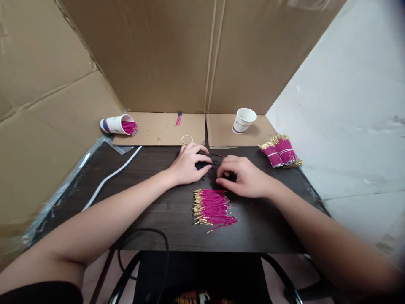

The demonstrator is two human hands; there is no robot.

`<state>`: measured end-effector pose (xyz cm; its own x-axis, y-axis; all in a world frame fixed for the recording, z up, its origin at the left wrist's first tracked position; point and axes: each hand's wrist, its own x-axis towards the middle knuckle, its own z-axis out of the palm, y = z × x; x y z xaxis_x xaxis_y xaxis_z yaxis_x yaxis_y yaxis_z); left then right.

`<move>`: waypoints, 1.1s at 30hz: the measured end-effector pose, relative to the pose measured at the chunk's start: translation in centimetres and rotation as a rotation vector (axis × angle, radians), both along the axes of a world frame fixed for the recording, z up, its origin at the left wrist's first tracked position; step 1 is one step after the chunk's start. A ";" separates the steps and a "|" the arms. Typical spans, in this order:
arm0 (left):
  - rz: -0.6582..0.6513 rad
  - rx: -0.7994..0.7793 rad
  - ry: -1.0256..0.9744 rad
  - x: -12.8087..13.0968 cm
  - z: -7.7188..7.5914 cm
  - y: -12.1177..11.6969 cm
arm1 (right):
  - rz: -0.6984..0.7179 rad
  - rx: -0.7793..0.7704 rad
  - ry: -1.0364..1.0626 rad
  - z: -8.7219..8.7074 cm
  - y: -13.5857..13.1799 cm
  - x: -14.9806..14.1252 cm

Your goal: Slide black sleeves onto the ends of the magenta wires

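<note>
My left hand [190, 164] rests on the dark table with its fingers spread over a small pile of black pieces [202, 166], possibly short tubes; it partly hides them. Just to the right, my right hand [242, 175] has its fingers curled in, and what they hold, if anything, is hidden. A thin magenta wire with a black end [219, 155] lies by its knuckles. Nearer to me, a layer of short magenta wires with gold metal tips [213, 207] is spread out, gold ends to the left.
A tipped paper cup [112, 124] spills magenta wires [129, 128] at left. Another paper cup [244, 121] stands upright on cardboard. Banded wire bundles [280, 152] lie at right. A rubber band [187, 139] and several black-ended wires [179, 118] lie behind. A white cable [110, 177] crosses the left side.
</note>
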<state>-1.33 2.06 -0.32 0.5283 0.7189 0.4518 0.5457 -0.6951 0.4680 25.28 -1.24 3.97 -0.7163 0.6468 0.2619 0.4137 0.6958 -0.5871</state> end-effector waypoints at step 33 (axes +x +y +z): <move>0.000 0.027 0.019 0.1 -0.1 0.0 | -0.262 -0.385 0.519 -3.6 2.6 0.3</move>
